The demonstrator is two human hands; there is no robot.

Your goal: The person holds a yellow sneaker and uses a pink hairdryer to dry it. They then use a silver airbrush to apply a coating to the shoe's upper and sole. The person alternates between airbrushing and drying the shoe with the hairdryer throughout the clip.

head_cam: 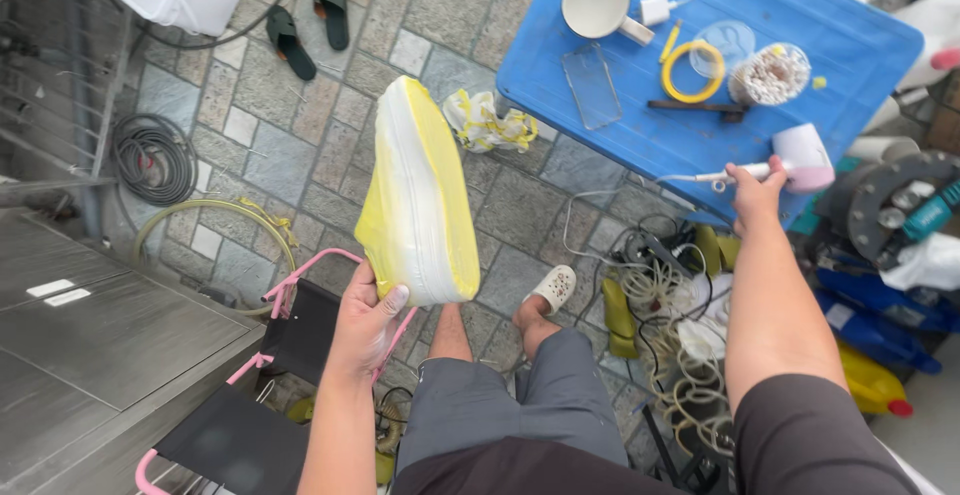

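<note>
My left hand (366,317) grips the heel end of a white shoe (418,195) wrapped in yellow and clear film, holding it up with the toe pointing away from me. My right hand (755,191) reaches out to the blue table (640,125) and is closed on the handle of a pink and white hair dryer (795,159) at the table's near right edge. My legs and a white slipper (553,288) show below on the stone floor.
On the table lie a white pan (596,2), a clear phone case (591,86), a yellow tape ring (692,71) and a jar of small white pieces (771,74). A pink-framed black chair (270,375) stands at my left. Cables and ropes (680,345) pile at right.
</note>
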